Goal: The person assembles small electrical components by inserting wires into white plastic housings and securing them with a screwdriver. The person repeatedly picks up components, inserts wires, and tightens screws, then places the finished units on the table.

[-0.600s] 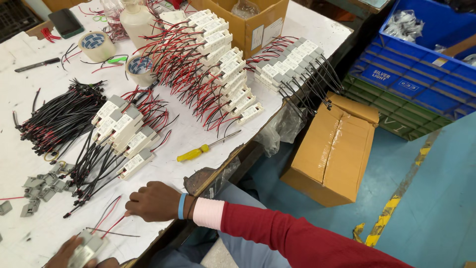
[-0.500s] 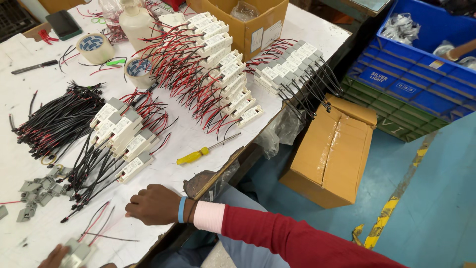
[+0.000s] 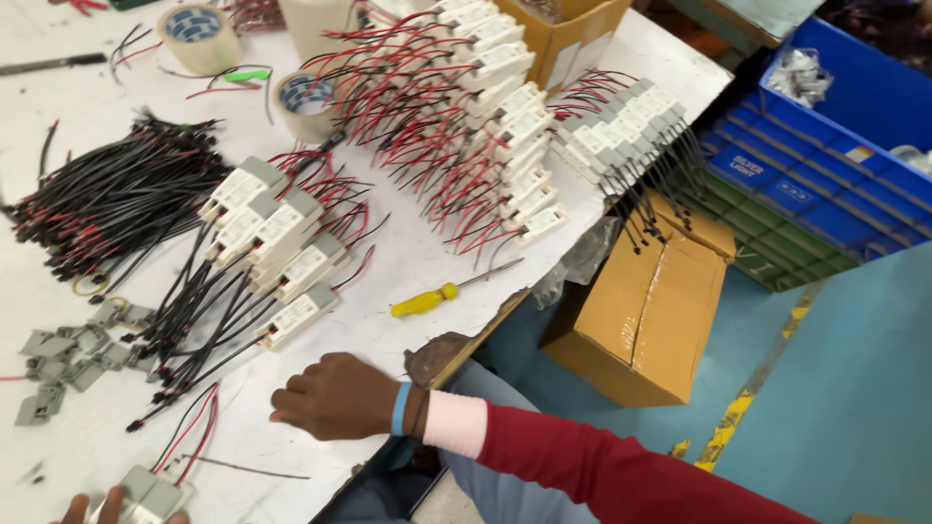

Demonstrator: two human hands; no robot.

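My right hand [image 3: 335,396] lies palm down on the white table [image 3: 408,262] near its front edge, fingers curled together, holding nothing. It wears a blue wristband and a red sleeve with a pink cuff. My left hand [image 3: 107,508] shows only as fingertips at the bottom left corner, gripping a small white and grey module [image 3: 148,493] with red and black wires [image 3: 189,437]. A row of similar modules [image 3: 277,243] with black leads sits just beyond my right hand. A yellow-handled screwdriver [image 3: 432,298] lies to the right of them.
A bundle of black wires [image 3: 116,199], grey clips [image 3: 68,354], tape rolls [image 3: 199,34] and long rows of red-wired modules [image 3: 485,107] cover the table. A cardboard box [image 3: 646,311] and blue crates [image 3: 825,165] stand on the blue floor to the right.
My left hand with the module has slipped lower, nearly out of view. My right hand has stayed in place on the table.
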